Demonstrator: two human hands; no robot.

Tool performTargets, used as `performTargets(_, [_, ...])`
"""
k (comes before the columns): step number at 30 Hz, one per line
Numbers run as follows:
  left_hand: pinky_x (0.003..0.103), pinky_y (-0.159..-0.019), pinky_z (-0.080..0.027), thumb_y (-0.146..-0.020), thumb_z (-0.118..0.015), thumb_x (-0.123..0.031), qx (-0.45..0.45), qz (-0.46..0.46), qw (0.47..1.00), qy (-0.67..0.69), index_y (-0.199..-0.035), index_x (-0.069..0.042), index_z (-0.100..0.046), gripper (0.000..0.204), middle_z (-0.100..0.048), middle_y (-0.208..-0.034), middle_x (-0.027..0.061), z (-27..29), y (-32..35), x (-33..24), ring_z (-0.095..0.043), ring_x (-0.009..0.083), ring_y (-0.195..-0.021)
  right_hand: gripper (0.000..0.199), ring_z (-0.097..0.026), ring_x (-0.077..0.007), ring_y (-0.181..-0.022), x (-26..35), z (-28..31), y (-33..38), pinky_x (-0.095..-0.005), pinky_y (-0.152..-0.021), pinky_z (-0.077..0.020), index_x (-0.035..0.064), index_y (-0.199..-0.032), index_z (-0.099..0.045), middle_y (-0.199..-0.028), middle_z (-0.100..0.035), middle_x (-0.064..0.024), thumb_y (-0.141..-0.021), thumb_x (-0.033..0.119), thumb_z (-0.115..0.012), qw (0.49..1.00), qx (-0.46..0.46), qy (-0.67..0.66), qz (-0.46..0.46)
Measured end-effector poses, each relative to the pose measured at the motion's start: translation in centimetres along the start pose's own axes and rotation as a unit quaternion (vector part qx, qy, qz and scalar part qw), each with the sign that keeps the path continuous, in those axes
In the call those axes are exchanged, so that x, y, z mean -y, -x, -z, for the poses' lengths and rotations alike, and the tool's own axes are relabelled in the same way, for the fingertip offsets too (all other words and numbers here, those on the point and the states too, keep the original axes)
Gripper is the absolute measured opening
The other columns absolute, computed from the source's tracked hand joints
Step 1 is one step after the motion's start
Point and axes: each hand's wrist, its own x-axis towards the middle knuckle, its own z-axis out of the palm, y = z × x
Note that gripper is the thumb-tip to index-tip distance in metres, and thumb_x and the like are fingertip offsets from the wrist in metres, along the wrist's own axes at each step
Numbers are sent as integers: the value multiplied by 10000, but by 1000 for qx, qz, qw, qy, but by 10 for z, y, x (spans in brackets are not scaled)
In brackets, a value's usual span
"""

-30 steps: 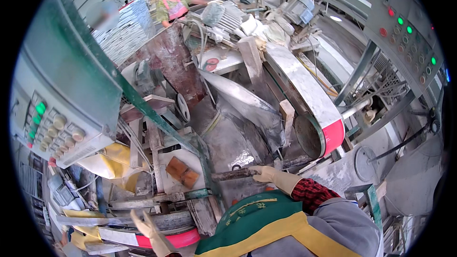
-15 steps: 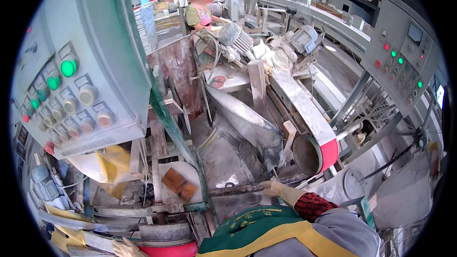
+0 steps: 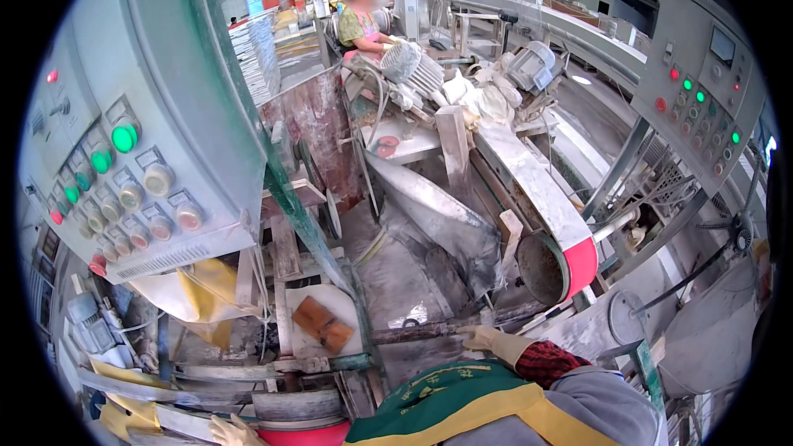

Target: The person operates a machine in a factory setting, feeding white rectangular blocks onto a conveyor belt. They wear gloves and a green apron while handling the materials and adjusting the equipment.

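Observation:
My right hand (image 3: 498, 342), in a pale work glove with a red-and-black checked cuff, is in front of my green and yellow apron (image 3: 446, 388). Its fingers stretch leftward, just below a dark, dirty horizontal bar (image 3: 442, 328), and appear to hold nothing. At the lower left edge, my left hand (image 3: 235, 430), in a similar glove, has its fingers apart. It is next to a roller (image 3: 297, 403) with a red belt (image 3: 307, 434); whether it touches the belt I cannot tell. Beyond my right hand, another red belt (image 3: 582, 268) wraps round a drum.
Control boxes with lit buttons stand at left (image 3: 190, 157) and right (image 3: 702, 83). A grey chute (image 3: 438, 206) slopes between machine frames. A brown block (image 3: 322, 324) lies beside the green post (image 3: 306, 231). Across the machine, a co-worker (image 3: 363, 29) is near a motor (image 3: 413, 66).
The view has shifted slightly, so the scene sits farther right. My right hand is a little lower relative to the dark bar. The co-worker's head and arms have moved.

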Motion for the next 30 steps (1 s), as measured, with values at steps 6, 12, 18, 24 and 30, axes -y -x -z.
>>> performTargets(6, [602,-929,-382,-896,-544,-304,34,25,999,19,-1116,-71,-629,331,-524,-1269,186,3,0,-10,-505,428,-1110,537,-666,-194,-782,-16,-5,-3,-315,-751,-531,174,-1328,-487,-953,-680,-141,-804,255,-574,1000,-6,17,14])
performTargets(12, [612,-893,-402,-858,-585,-204,-127,-134,983,-24,-1030,-18,-647,261,-583,-1178,186,-20,23,-1,-527,444,-1075,533,-654,-231,-850,-22,-2,-5,-342,-805,-514,208,-1311,-509,-1003,-657,-156,-789,284,-583,1000,-9,19,10])
performTargets(18, [650,-928,-367,-857,-586,-218,-77,-109,990,38,-1111,47,-596,367,-562,-1200,231,50,56,-62,-502,479,-1103,528,-633,-255,-887,-48,-3,-2,-344,-810,-505,197,-1299,-520,-992,-650,-156,-785,296,-587,997,-29,51,56])
performTargets(24, [614,-976,-331,-829,-582,-305,51,-102,988,101,-1281,14,-475,563,-480,-1298,250,69,103,-91,-435,463,-1180,566,-566,-343,-1089,-39,4,-3,-400,-943,-439,173,-1337,-466,-1176,-607,-170,-799,332,-538,998,12,-6,64])
performTargets(30, [414,-1053,-317,-714,-712,-131,215,-72,801,554,-1365,-123,-410,717,-417,-1352,169,145,88,-213,-401,345,-1235,502,-604,-173,-727,27,25,3,-304,-669,-500,111,-1371,-425,-880,-657,-112,-892,214,-534,936,66,-336,78])
